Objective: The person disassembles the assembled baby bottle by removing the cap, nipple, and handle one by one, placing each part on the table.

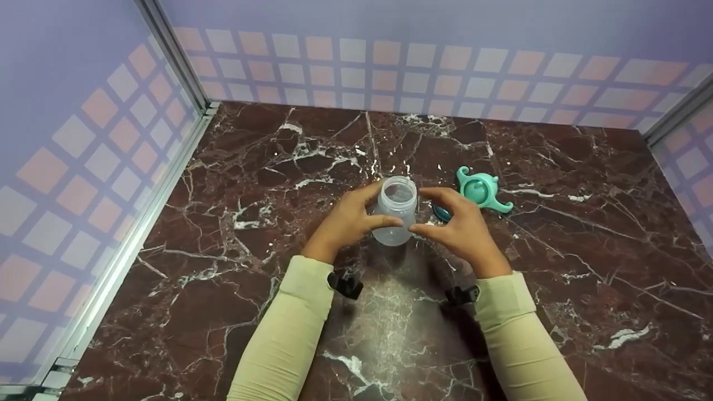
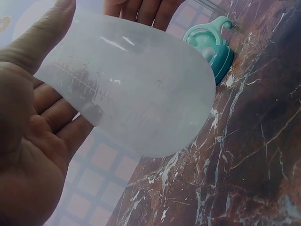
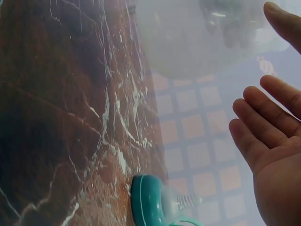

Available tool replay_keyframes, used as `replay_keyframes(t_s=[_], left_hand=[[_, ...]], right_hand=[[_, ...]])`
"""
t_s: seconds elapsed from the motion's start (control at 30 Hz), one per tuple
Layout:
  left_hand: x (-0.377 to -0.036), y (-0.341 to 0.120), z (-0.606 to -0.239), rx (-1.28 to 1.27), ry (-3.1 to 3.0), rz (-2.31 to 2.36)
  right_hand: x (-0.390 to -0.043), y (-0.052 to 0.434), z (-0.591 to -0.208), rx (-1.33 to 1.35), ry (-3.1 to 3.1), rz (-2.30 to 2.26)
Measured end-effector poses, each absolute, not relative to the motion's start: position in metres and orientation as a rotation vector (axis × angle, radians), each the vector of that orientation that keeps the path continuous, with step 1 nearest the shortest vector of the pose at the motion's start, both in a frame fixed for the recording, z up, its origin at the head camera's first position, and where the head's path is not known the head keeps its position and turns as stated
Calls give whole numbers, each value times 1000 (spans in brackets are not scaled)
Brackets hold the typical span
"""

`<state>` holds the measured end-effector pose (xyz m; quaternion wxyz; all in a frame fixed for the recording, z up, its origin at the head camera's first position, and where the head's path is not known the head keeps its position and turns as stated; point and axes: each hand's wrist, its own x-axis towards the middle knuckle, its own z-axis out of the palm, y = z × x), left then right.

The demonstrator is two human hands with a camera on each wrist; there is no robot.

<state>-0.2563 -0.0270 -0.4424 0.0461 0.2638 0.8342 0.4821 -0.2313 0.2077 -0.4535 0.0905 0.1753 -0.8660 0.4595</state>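
Note:
A clear, open-topped plastic bottle (image 1: 393,236) stands upright on the marble table (image 1: 557,267). My left hand (image 1: 388,204) grips it, thumb across the front and fingers behind. In the left wrist view the bottle (image 2: 141,94) fills the frame, with the thumb (image 2: 42,33) pressed along its side. My right hand (image 1: 418,210) is cupped at its right side with fingers straight. In the right wrist view the fingers (image 3: 263,117) stand apart from the bottle (image 3: 188,42); I cannot tell whether any fingertip touches it.
A light teal lid with two curved handles (image 1: 479,190) lies just right of the bottle. A darker teal ring (image 1: 442,213) lies half hidden behind my right hand and shows in the right wrist view (image 3: 146,200). Checkered walls (image 1: 111,139) enclose the table.

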Motion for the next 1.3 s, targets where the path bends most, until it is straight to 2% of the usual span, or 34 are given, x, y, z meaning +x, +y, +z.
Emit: replay_keyframes(t_s=[1.3], left_hand=[[-251,-22,-442,852,2594,1460]], right_hand=[[-229,188,-451,502,-2558,1423]])
